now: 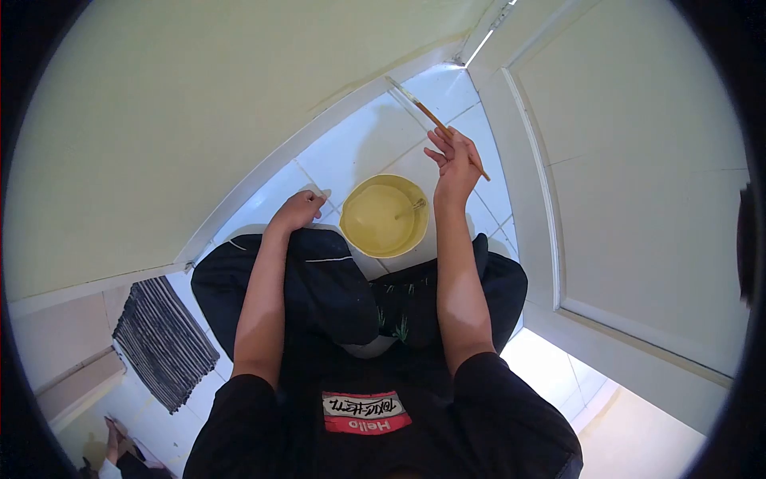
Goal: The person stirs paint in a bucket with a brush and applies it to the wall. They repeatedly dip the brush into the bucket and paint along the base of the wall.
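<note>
Where brush (435,121) tip blurs, right hand (455,164) grips — bucket (384,215) contents unclear

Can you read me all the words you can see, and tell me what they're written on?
"Hello" in white on the red strip of a patch on the black shirt; it appears upside down.
The black lettering on the patch's white part is too stylised to read.
No words on the yellow bucket or brush.

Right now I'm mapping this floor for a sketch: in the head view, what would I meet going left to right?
Striped mat → left hand → yellow bowl → right hand holding a paintbrush → white door.
</note>
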`<state>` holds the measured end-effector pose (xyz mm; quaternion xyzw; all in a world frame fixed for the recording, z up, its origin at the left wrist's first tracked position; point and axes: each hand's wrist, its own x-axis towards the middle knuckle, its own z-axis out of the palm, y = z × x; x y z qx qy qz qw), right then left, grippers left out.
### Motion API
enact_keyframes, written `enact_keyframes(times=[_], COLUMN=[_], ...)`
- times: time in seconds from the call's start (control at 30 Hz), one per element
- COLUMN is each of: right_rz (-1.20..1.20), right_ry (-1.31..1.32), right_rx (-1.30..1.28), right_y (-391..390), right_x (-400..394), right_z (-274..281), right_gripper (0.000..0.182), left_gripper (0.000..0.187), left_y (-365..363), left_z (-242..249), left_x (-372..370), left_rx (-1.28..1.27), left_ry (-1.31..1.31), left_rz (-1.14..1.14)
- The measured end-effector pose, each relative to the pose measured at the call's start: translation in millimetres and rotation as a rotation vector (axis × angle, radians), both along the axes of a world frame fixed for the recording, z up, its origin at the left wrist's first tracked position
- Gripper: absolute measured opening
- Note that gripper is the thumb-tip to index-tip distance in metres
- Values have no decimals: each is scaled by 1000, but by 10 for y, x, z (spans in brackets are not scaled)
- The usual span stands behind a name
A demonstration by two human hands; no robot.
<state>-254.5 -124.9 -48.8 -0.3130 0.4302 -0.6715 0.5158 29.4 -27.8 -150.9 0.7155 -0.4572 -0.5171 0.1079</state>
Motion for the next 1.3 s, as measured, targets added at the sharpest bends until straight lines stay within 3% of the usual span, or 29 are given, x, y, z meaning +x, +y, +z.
enact_keyframes(times=[0.2, 0.53, 0.67, 0.77, 1.3], right_rz=[-134, -326, -334, -322, -199], right_ry=[-19, 125, 198, 127, 81], right_rx=[15, -81, -206, -82, -91], right_y=[6, -335, -547, -602, -765], right_x=[-125, -359, -434, -493, -353], right_z=[43, 683, 140, -82, -36], right_gripper=[25, 14, 14, 13, 13], left_gripper=[45, 44, 44, 47, 48], left_y=[-7, -24, 10, 15, 12], left_z=[-29, -16, 4, 5, 124], left_x=[-3, -43, -53, -1, -51], left_rx=[8, -22, -37, -41, 15], left_ry=[27, 31, 17, 22, 54], left_rz=[1, -30, -29, 6, -33])
